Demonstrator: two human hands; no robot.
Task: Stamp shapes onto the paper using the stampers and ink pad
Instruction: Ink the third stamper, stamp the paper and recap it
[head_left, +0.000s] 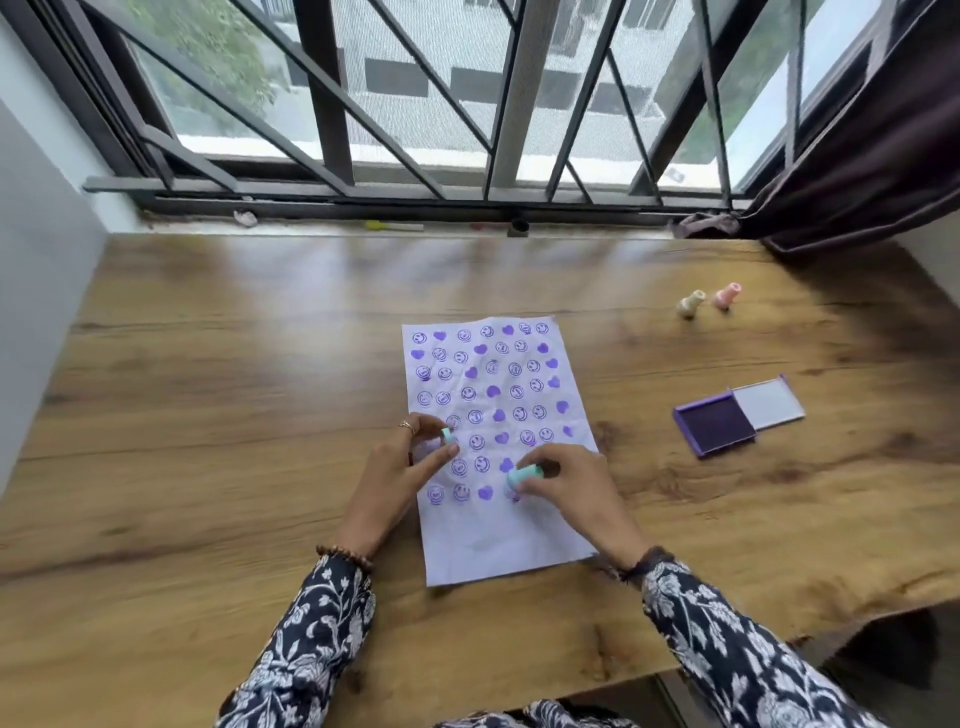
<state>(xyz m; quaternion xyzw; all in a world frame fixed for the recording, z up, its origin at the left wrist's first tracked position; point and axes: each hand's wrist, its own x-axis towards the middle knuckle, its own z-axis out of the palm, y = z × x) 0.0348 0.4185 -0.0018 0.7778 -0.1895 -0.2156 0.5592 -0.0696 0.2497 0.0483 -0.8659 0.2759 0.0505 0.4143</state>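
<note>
A white paper (511, 540) lies on the wooden table (208, 415), covered with several purple smiley and heart prints. My left hand (400, 467) pinches a small teal stamper (449, 435) at the sheet's left edge. My right hand (576, 493) holds a second teal stamper (523, 475), tilted on its side just above the lower rows of prints. The purple ink pad (714, 423) sits open to the right of the paper, its lid (769, 402) slid aside.
A cream stamper (691, 303) and a pink stamper (726, 295) stand at the table's back right. A dark curtain (857, 156) hangs at the right of the barred window. Small items lie along the sill (395, 226).
</note>
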